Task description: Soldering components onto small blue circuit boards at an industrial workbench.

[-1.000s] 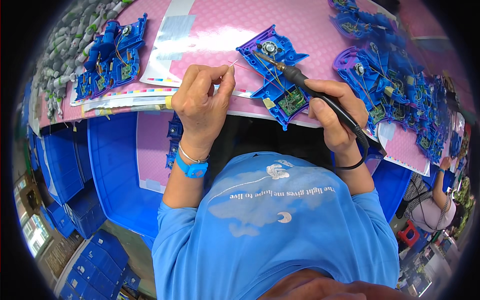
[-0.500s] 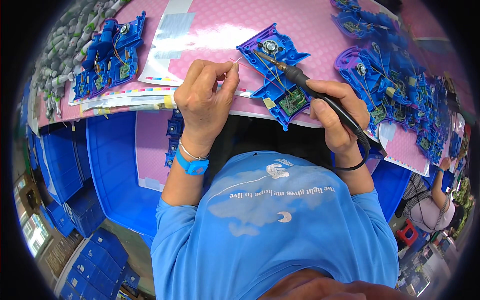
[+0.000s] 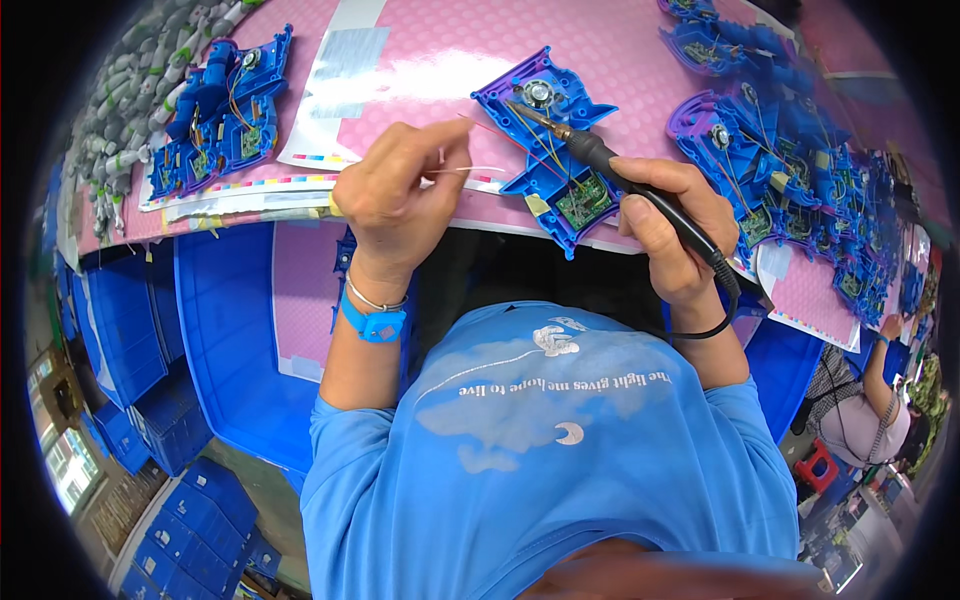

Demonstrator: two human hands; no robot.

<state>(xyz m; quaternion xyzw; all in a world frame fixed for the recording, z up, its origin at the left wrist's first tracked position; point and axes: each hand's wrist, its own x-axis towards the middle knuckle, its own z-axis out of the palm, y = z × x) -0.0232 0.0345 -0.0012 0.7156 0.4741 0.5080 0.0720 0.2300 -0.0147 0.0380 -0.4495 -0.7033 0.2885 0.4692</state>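
Note:
My right hand (image 3: 680,225) is closed round the black handle of a soldering iron (image 3: 597,155). Its tip reaches over a blue plastic housing (image 3: 573,85) with purple edging, near a round speaker (image 3: 538,95). Thin red and yellow wires run from the green circuit board (image 3: 583,205) in the housing's lower part. Left of the housing, my left hand (image 3: 400,200) is raised with thumb and forefinger pinched together. From the pinch a thin pale strand of solder wire (image 3: 488,168) sticks out to the right. The left fingers are slightly blurred.
More blue housings (image 3: 780,180) with boards and wires are heaped at the right, others (image 3: 225,110) at the left. Grey-white parts (image 3: 120,130) pile up at the far left. A blue bin (image 3: 225,340) stands below the table edge. Another person (image 3: 870,410) is at the far right.
My left hand has drawn back a little left from the housing, and the solder wire now points right. The soldering iron has hardly moved.

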